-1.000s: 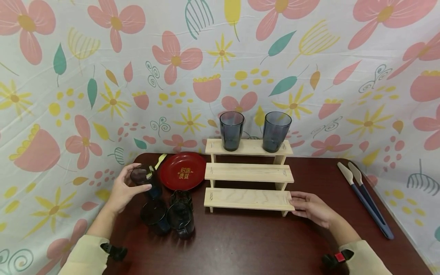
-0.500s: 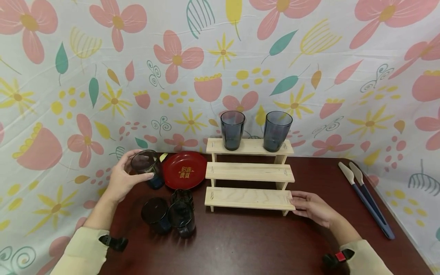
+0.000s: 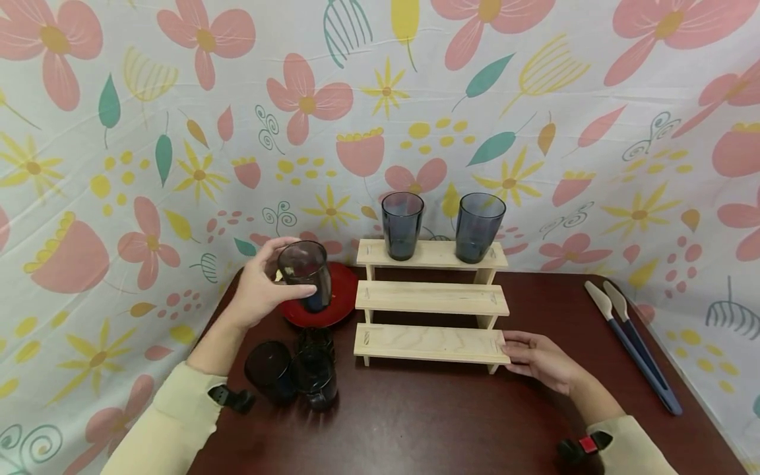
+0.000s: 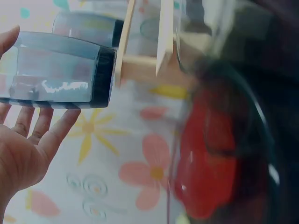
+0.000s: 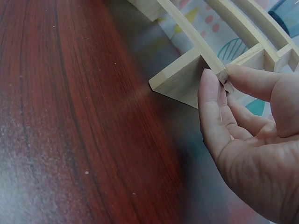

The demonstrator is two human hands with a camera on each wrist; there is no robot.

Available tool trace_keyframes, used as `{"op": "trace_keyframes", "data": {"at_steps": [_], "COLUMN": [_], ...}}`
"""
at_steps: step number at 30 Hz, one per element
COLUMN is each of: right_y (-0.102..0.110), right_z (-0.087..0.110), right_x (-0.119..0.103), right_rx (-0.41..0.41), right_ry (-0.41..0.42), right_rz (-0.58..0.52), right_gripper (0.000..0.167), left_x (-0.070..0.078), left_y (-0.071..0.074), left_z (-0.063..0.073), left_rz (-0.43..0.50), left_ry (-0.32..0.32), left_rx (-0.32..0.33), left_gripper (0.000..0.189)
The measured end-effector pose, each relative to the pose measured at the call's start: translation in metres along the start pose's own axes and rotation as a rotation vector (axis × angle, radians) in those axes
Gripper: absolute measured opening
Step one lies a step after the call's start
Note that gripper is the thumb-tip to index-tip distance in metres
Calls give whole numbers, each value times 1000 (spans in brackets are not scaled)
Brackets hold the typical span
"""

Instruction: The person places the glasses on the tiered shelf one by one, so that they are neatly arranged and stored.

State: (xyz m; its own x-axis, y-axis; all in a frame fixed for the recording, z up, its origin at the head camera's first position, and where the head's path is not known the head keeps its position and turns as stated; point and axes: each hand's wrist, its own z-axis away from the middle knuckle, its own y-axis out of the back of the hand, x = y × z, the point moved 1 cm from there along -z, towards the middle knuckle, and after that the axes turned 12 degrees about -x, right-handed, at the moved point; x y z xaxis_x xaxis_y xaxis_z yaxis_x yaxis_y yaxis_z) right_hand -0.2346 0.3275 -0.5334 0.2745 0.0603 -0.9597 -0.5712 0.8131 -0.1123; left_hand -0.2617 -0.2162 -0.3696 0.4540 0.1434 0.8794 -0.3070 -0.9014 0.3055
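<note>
A tinted drinking glass [image 3: 311, 274] is in my left hand [image 3: 258, 287], gripped around its side above the red plate [image 3: 343, 293]. In the left wrist view the thumb and fingers hold the glass [image 4: 56, 70] on opposite sides, clear of any surface. My right hand [image 3: 540, 361] pinches the right end of the lowest board of a three-step wooden shelf [image 3: 427, 343]. The right wrist view shows thumb and fingertips on the board's corner. On the top step stand two tinted glasses, one left [image 3: 402, 227] and one right [image 3: 477, 227].
Front left on the dark table [image 3: 415, 422] are a dark glass [image 3: 270, 373], another dark glass [image 3: 315, 379] and a small dark vessel [image 3: 315, 340] behind. Two blue-handled utensils [image 3: 632, 349] with pale ends lie at the right. A flowered cloth [image 3: 368, 99] hangs behind.
My left hand has lifted the glass and carried it right, from beside the plate to over it. The right hand keeps its pinch on the shelf, which has not moved.
</note>
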Motion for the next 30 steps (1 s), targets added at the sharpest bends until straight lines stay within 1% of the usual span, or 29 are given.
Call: {"op": "trace_keyframes", "data": {"at_steps": [4,8,11,15,20,25,30], "right_y": [0,-1,-2,-3,-3,-3,-2], "right_z": [0,0,0,1,2,1,2], "right_x": [0,-1,-2,-2,-2,-2,-2], "right_rx": [2,0,-1,-3,-4,3,4], "right_ry": [-6,-7,-4,-1,0,1,-3], "right_rz": [6,8,10,11,5,3,-3], "right_gripper": [69,68,69,69,69,69,70], "left_x": [7,12,15,17,20,17,14], "left_y": [-24,-52,-73,-97,-128,-155,-181], "left_z": [-19,-38,-51,-66,-83,-95,-104], "left_rz": [2,36,33,16,18,26,65], "left_ry": [0,-7,-9,-6,24,53,74], "left_rx": [-48,-122,-152,-175,-214,-225,-221], "left_gripper": [79,80,81,82,81,80,82]}}
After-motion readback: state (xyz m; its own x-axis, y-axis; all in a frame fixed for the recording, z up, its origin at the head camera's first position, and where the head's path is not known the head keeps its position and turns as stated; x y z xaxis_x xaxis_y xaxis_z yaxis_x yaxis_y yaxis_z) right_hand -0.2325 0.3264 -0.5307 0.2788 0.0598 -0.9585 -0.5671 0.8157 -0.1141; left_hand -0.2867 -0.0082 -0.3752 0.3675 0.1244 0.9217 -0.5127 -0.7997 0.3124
